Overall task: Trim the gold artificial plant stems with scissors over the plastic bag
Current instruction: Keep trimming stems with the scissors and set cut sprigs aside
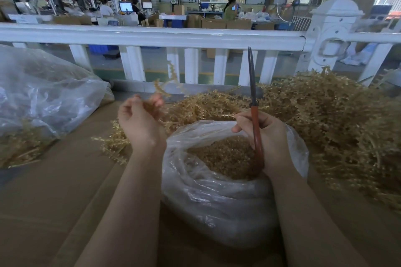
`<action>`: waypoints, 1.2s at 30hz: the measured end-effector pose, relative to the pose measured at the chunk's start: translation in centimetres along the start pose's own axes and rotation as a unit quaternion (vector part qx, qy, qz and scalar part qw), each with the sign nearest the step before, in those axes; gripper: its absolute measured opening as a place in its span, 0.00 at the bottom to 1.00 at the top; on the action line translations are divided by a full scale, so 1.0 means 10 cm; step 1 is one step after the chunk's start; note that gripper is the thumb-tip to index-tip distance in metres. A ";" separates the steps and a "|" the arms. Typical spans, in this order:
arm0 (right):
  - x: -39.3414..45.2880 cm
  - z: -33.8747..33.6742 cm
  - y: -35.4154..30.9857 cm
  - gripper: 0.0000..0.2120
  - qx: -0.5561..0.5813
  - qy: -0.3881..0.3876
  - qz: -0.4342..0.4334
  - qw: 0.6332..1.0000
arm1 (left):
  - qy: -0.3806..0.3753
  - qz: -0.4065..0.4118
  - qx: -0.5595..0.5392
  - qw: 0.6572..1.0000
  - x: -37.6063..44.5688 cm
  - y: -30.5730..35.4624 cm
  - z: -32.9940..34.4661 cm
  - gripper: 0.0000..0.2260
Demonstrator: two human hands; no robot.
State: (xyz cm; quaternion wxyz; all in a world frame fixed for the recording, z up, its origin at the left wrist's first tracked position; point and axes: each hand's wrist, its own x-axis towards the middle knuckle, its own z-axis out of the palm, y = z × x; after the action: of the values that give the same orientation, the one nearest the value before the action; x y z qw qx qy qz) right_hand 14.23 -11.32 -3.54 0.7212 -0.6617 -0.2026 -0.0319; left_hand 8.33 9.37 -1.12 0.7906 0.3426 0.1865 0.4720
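Note:
My left hand (140,119) is closed around a gold artificial plant stem (168,83) whose leafy sprigs stick up and to the right above my fingers. My right hand (263,134) grips red-handled scissors (252,93), blades together and pointing straight up. Both hands hover over the open clear plastic bag (208,197), which holds a mound of small gold trimmings (225,156). A large heap of gold stems (325,119) lies to the right and behind the bag.
A second clear plastic bag (43,97) with gold stems inside lies at the left. The brown cardboard work surface (65,191) carries a few loose stems (115,143). A white railing (152,37) runs behind it, with people at workstations beyond.

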 end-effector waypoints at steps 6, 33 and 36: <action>0.02 0.01 0.04 0.02 -0.004 0.010 -0.001 1.000 | 0.153 0.072 0.075 0.983 0.18 0.03 -0.24 0.03; 0.10 0.05 0.24 0.03 -0.146 -0.005 -0.006 0.989 | -0.311 0.258 0.734 0.546 -0.06 -0.44 -0.14 0.29; 0.10 0.05 0.24 0.04 -0.149 -0.008 0.002 0.989 | -0.302 0.236 0.738 0.556 -0.05 -0.44 -0.15 0.27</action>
State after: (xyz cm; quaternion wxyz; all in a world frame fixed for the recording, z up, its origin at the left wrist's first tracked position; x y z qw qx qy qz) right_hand 15.78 -10.28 -5.42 0.6134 -0.7622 -0.1995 -0.0549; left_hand 9.88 8.07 -5.40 0.1317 0.9603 0.1322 0.2076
